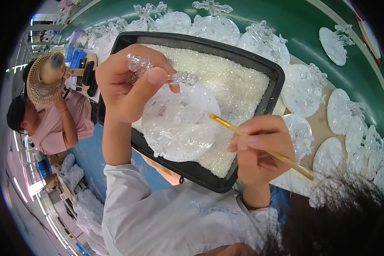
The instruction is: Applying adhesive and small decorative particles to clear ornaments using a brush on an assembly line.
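Note:
My left hand (130, 91) is closed around the clear bumpy cross of a transparent ornament, holding it by thumb and fingers. The ornament's round disc base (181, 132), with raised clear shapes on its face, hangs tilted over a black tray (196, 42) of glittering whitish granules (237, 83). In my right hand (264, 147) is a thin paintbrush (296, 170), pinched between thumb and fingers. The brush's gold-coloured front end points at the disc's right edge; from this angle I cannot tell whether it touches.
More clear ornaments (217, 30) with round bases stand along the tray's far side, and several others (303, 89) lie to the right on the green table (294, 25). At the left sits a co-worker in pink (59, 132), beside a woven round item (45, 85).

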A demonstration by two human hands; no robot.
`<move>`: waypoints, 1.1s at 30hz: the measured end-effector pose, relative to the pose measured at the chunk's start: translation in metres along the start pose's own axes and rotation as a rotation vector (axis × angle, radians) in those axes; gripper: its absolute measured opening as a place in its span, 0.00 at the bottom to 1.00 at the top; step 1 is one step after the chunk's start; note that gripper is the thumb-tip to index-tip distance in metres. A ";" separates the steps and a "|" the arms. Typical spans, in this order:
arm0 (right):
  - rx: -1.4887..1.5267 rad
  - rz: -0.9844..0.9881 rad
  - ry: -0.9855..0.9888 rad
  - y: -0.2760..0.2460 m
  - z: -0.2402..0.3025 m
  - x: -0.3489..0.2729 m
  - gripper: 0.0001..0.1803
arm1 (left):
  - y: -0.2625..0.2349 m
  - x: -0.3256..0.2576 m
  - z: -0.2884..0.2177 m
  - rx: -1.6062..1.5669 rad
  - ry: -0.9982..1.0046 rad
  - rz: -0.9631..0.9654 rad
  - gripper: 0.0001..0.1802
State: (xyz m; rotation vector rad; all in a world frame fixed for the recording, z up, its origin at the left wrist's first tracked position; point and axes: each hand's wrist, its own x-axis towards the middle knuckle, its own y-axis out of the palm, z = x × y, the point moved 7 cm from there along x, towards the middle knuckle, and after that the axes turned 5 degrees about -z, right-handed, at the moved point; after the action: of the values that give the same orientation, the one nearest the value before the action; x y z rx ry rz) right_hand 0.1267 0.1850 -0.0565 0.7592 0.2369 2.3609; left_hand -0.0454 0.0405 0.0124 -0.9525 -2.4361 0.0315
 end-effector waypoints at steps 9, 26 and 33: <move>-0.015 0.050 0.000 0.003 0.002 -0.002 0.08 | -0.005 -0.003 0.002 -0.014 0.008 0.001 0.09; -0.061 0.067 -0.158 0.005 0.006 -0.005 0.09 | 0.001 0.000 -0.016 0.032 0.407 0.079 0.10; -0.001 0.091 -0.065 0.005 0.005 -0.004 0.11 | 0.008 0.002 -0.025 0.059 0.485 0.148 0.11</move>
State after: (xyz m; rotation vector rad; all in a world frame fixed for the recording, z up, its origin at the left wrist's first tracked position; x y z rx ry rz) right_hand 0.1299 0.1785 -0.0525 0.8609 0.1770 2.4167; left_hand -0.0299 0.0440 0.0338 -0.9801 -1.9099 -0.0676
